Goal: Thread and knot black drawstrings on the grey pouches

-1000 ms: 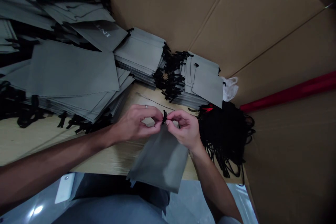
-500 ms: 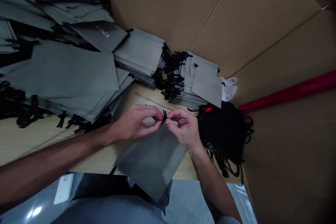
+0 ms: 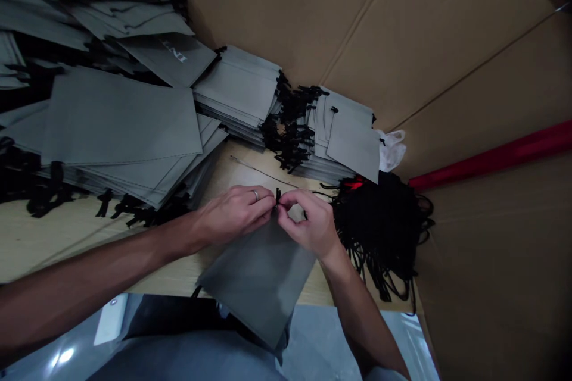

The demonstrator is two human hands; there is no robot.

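Observation:
A grey drawstring bag (image 3: pixel 259 277) lies over the table's front edge, its lower part hanging toward my lap. At its far end a short black cord (image 3: pixel 277 195) sticks up between my fingertips. My left hand (image 3: pixel 239 211), with a ring on one finger, pinches the cord from the left, its fingers curled. From the right, my right hand (image 3: pixel 313 220) pinches the same cord with thumb and forefinger. The exact shape of the cord between the fingertips is hidden. Just right of my right hand sits a heap of black cords (image 3: pixel 379 232).
Stacks of grey bags lie to the left (image 3: pixel 120 119) and at the back (image 3: pixel 243 83), with another stack (image 3: pixel 353 143) further right. Cardboard walls (image 3: pixel 447 41) enclose the back and right. A red strip (image 3: pixel 491 158) and a crumpled clear plastic bag (image 3: pixel 392 152) are at the right.
My left hand has rolled over so its back shows more, and its fingers have curled in. My right hand has shifted slightly left. Both remain at the cord.

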